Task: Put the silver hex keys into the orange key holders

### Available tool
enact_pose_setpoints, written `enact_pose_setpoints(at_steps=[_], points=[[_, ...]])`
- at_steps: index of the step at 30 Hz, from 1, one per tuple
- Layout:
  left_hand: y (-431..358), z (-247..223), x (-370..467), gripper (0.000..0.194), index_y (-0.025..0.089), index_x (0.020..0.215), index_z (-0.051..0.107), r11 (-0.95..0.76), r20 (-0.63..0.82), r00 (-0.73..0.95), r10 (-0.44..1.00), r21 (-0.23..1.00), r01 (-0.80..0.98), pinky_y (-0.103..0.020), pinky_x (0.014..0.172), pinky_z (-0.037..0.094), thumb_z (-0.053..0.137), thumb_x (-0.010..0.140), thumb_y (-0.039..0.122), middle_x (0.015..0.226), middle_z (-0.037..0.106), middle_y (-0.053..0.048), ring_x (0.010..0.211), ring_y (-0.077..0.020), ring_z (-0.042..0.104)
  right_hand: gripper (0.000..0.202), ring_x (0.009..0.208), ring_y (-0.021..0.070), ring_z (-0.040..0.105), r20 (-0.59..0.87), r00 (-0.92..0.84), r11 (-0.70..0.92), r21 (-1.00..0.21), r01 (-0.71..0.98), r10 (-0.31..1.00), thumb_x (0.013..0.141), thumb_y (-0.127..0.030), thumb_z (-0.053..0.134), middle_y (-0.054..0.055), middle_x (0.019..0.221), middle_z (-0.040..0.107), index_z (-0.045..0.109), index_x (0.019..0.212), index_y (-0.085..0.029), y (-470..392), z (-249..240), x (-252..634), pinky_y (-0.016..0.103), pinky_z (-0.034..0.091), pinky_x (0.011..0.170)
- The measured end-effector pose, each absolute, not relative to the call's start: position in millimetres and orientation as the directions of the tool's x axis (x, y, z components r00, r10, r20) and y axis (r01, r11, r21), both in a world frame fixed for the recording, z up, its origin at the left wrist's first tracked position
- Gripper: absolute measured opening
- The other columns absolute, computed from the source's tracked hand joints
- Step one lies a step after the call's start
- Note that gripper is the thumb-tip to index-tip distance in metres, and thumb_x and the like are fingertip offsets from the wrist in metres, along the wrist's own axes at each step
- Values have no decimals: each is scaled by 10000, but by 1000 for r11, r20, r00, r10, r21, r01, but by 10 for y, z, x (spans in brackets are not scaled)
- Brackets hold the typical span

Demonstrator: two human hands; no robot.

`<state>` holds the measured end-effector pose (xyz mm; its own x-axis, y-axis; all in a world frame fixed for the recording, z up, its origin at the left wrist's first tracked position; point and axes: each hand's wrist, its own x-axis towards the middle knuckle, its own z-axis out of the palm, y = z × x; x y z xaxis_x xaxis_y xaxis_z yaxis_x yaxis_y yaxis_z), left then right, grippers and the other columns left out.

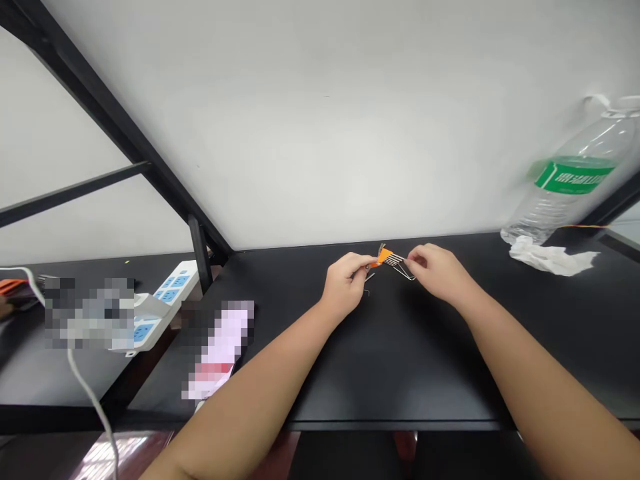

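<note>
My left hand (346,283) pinches the orange holder (384,256) of a hex key set between thumb and fingers. Several metal hex keys (394,260) fan out of it to the right, their shafts side by side. The thumb and fingertips of my right hand (434,268) are closed on the end of one of these keys. Just below them a bent key (407,274) slants out. A small loose hex key (367,292) lies on the black table under my left hand, and another thin metal piece shows beside it, partly hidden by the fingers.
A large clear bottle with a green label (575,175) leans by the wall at right, with crumpled tissue (550,257) before it. Left are a blurred pinkish item (227,340), a white power strip (170,293), a white cable (90,393) and a black metal frame (120,143).
</note>
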<state>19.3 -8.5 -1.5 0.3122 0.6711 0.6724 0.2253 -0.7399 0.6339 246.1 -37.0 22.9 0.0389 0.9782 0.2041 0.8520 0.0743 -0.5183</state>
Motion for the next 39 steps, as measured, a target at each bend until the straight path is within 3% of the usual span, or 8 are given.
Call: enact_pose_setpoints(at_steps=[6,12,16,22,27,30,35,39], points=[[-52,-44,194,213,220,965,727,-712,646,301,702,652,261,-292,764,516,546,944,110,890,673,-34,811,-149,635,93,754,187,596,-13,-66,60,-262,963,998,855,-254,578,71,934,630,639,807,-202,-311,78,2537,290,384,625],[-21,-69,182,191,211,928,701,-695,639,275,718,666,270,-279,743,513,534,951,120,869,641,-30,783,-141,607,130,623,166,560,-86,-119,101,-188,977,989,773,-154,591,56,799,638,556,658,-200,-457,181,2334,278,311,536],[17,-105,181,195,215,931,718,-681,626,269,732,682,266,-289,778,539,544,946,128,891,671,-34,819,-147,641,129,588,159,543,-73,-154,136,-203,970,985,761,-164,588,45,773,651,549,646,-206,-543,240,2247,277,305,528],[12,-157,203,434,242,1340,596,-541,491,293,821,833,119,-321,873,590,582,922,124,1020,757,-42,925,-161,730,111,683,175,591,15,-197,194,-277,941,980,763,-184,564,47,821,683,585,657,-210,-557,283,2235,277,340,572],[-12,-149,203,251,227,1055,739,-575,507,303,807,793,203,-324,878,592,590,896,102,1005,777,-32,921,-171,740,62,620,154,592,125,-154,197,-529,825,980,788,-218,559,-7,718,677,585,734,-231,-550,312,2271,264,394,586],[-18,-130,203,256,224,1011,746,-594,523,303,797,771,231,-311,835,593,580,884,76,965,777,-23,874,-165,737,78,612,158,606,196,-127,223,-613,758,972,818,-247,553,-11,697,677,594,753,-233,-555,339,2267,270,423,609],[-4,-118,211,264,229,1024,744,-626,563,290,774,748,219,-303,816,582,571,899,74,964,764,-22,860,-154,716,102,610,153,605,265,-113,261,-634,728,958,864,-271,549,-11,704,676,601,785,-233,-551,341,2250,270,429,623],[21,-102,193,249,241,1026,765,-644,591,271,760,740,194,-309,810,580,564,934,124,977,751,-37,860,-153,697,112,644,149,583,230,-240,328,-517,791,943,875,-221,526,-9,729,653,581,777,-225,-546,276,2226,266,404,624]])
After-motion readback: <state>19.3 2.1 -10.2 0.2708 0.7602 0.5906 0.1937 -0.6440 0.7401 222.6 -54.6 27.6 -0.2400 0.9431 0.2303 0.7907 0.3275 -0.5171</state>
